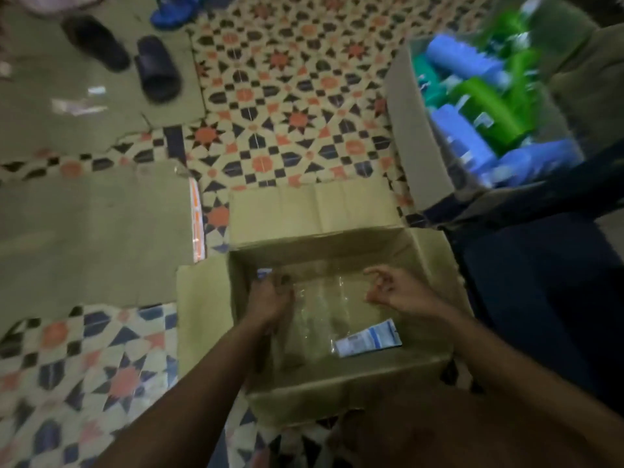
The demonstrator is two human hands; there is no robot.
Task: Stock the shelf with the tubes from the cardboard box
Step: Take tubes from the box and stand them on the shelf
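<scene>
The cardboard box [341,393] sat open on the tiled floor [297,106], flaps spread, and it looked nearly emptied. Only one white-and-blue tube [369,338] could plainly be made out in it, lying flat near the right wall on the person's side. A small blue-and-white scrap [264,273] showed at the far left corner. It may have been the end of another tube, but it was too blurred to say.

Loose clear plastic wrap [317,319] covered most of the box bottom. Both hands were down inside. The left hand [270,297] was lowered onto the wrap beside that scrap with its fingers bent, and whether it gripped anything I could not tell. The right hand [393,288] hovered above the wrap, apart from the tube, its fingers loosely curled and its thumb and forefinger parted, holding nothing that I could see.

The shelf was nowhere in view, so how much had gone onto it could not be judged directly. Going by the box, most of the stocking seemed done, and what remained was the last tube or two and perhaps clearing out the wrap.

A second box [415,136] of blue and green bottles [472,130] stood to the right. Flattened cardboard [94,231] and a pair of dark sandals [157,67] lay further off on the left.
</scene>
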